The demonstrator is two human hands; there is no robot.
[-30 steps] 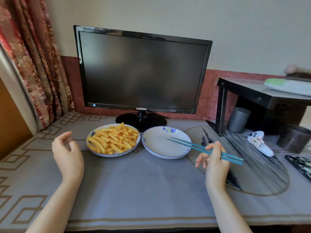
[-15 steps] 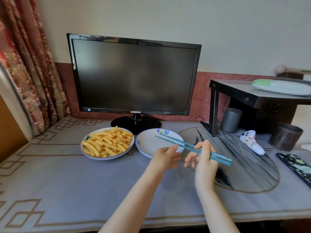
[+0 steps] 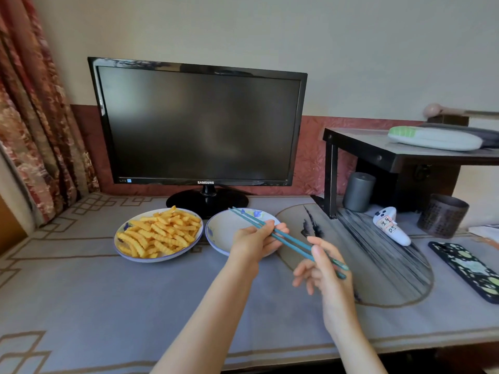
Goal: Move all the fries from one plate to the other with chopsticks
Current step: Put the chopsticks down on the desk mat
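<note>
**Hand pose.** I see both forearms enter from the lower edge and converge over the bench (image 3: 108, 306), right of centre. The left hand (image 3: 253, 242) is over the near rim of the empty plate (image 3: 222, 230). Its back faces the camera, and its fingers are curled round the chopsticks (image 3: 293, 242) at about mid-length. The right hand (image 3: 325, 271) is nearer the camera and further right. It grips the same pair close to the blunt ends. The sticks pass between its fingers, one digit stands up beside them, and the remaining fingers are loosely spread below. Both hands are therefore grasping the chopsticks.

**Chopsticks.** I see a teal pair, roughly parallel, running diagonally from the right hand up and to the left. The tips are over the far part of the empty plate, near its blue flower print. I cannot tell whether the tips touch the plate.

**Task item.** The crinkle-cut fries (image 3: 159, 233) are heaped on the left plate (image 3: 116, 245). This plate sits just beside the empty plate. I cannot tell whether the two rims touch.

**Markings.**
- The monitor (image 3: 199, 125) behind the plates has a dark screen and reads "SAMSUNG" on its lower bezel.
- The white controller (image 3: 390, 225), lying on the bench at the right, has a handwritten label. I read its lower line as "D5" or "DS". The upper line is not legible.
</note>
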